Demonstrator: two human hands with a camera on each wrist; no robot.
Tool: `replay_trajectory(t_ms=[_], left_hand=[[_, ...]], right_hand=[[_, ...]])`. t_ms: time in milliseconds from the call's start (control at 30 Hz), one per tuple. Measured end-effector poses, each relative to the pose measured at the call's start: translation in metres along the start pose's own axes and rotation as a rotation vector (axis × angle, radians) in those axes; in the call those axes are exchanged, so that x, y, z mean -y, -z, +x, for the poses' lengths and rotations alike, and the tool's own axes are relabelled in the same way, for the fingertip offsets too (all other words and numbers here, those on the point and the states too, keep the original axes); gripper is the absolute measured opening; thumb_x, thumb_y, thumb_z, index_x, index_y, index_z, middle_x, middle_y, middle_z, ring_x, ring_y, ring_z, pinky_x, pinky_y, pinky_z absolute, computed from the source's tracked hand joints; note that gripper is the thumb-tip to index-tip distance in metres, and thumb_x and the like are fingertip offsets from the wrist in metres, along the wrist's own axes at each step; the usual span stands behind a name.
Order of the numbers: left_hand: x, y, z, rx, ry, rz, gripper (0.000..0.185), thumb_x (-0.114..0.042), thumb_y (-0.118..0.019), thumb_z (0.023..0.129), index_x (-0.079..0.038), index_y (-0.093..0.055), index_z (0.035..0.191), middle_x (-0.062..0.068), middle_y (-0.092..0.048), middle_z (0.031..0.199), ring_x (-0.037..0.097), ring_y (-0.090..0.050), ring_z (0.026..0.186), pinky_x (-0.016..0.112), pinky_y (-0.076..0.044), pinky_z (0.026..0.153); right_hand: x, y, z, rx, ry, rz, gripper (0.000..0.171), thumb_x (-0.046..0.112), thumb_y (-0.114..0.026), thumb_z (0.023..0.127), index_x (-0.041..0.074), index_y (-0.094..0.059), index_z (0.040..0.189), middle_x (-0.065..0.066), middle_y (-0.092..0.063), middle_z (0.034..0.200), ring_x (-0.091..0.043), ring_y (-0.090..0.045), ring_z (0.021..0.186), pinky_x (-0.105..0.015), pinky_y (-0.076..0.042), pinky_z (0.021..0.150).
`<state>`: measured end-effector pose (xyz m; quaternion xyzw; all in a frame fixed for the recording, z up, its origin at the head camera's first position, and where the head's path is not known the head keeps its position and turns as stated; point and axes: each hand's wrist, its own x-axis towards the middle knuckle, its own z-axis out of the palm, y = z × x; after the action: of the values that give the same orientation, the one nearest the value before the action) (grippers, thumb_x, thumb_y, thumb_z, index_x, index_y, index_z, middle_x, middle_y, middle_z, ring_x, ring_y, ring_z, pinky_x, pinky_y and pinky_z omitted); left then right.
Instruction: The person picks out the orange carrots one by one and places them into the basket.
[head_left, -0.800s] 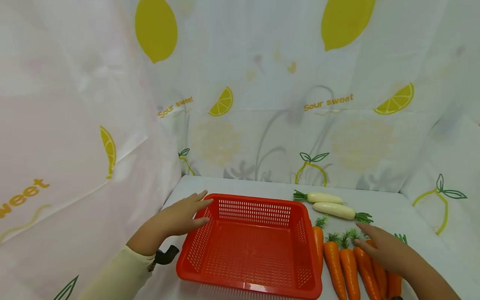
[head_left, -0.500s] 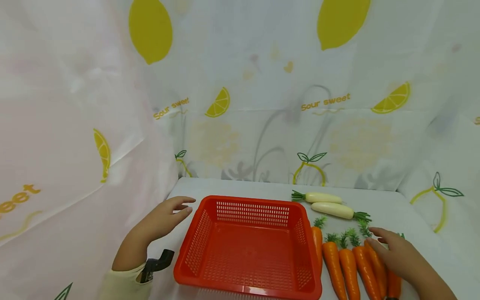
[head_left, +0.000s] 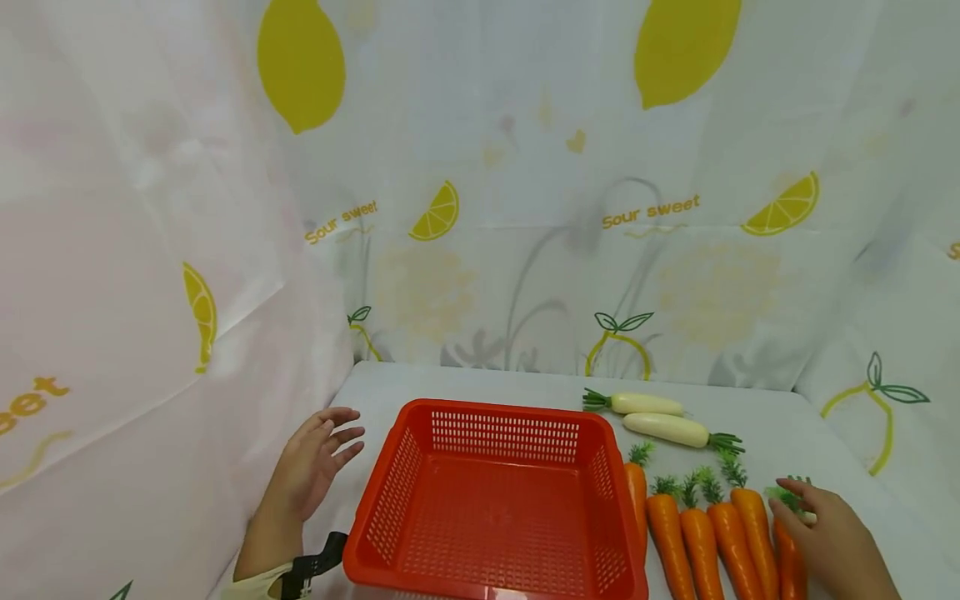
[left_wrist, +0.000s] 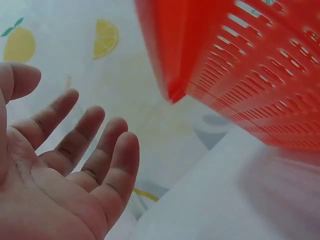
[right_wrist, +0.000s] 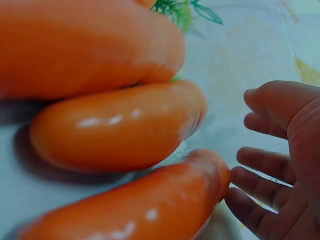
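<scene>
My left hand (head_left: 311,462) is raised to the left of a red plastic basket (head_left: 411,533), its fingers loosely bent with nothing in them. In the left wrist view, the palm (left_wrist: 55,200) faces up, apart from the basket wall (left_wrist: 260,90). My right hand (head_left: 836,533) hovers by the leafy top of the rightmost carrot (head_left: 790,558), fingers spread and slightly bent. The right wrist view puts its fingertips beside that carrot's end (right_wrist: 210,175); I cannot tell whether they touch. Several more carrots (head_left: 701,550) lie in a row between basket and hand.
Two white radishes (head_left: 666,428) with green stalks lie behind the carrots. Green stalks and a bit of pale surface show by the right hand, mostly hidden. A lemon-printed cloth (head_left: 480,275) surrounds the white table (head_left: 525,385) at back and sides.
My left hand has drawn back leftward from the basket's rim and turned its palm. The right hand has moved right and lower, uncovering carrot tops. The basket and carrots stay in place.
</scene>
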<state>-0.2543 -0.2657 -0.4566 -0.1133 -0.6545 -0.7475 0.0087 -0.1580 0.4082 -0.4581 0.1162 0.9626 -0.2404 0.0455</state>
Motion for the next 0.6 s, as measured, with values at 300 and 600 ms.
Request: replay_trajectory(t_ms=[300, 600], left_hand=[[0.019, -0.028, 0.009, -0.047, -0.074, 0.161, 0.048, -0.015, -0.053, 0.108, 0.004, -0.045, 0.151, 0.003, -0.051, 0.147, 0.009, -0.062, 0.123, 0.024, -0.054, 0.099], [0.021, -0.026, -0.003, -0.081, -0.101, 0.189, 0.044, -0.015, -0.050, 0.110, 0.000, -0.048, 0.151, -0.007, -0.063, 0.138, 0.008, -0.067, 0.119, 0.023, -0.054, 0.097]], right_hand=[[-0.022, -0.004, -0.001, -0.032, -0.017, -0.096, 0.067, 0.038, -0.063, 0.101, -0.021, -0.054, 0.132, -0.043, -0.062, 0.114, -0.059, -0.056, 0.103, -0.067, -0.050, 0.088], [-0.013, -0.013, 0.002, 0.064, 0.030, -0.084, 0.074, 0.043, -0.066, 0.099, -0.021, -0.052, 0.133, -0.045, -0.057, 0.127, -0.061, -0.055, 0.114, -0.068, -0.049, 0.093]])
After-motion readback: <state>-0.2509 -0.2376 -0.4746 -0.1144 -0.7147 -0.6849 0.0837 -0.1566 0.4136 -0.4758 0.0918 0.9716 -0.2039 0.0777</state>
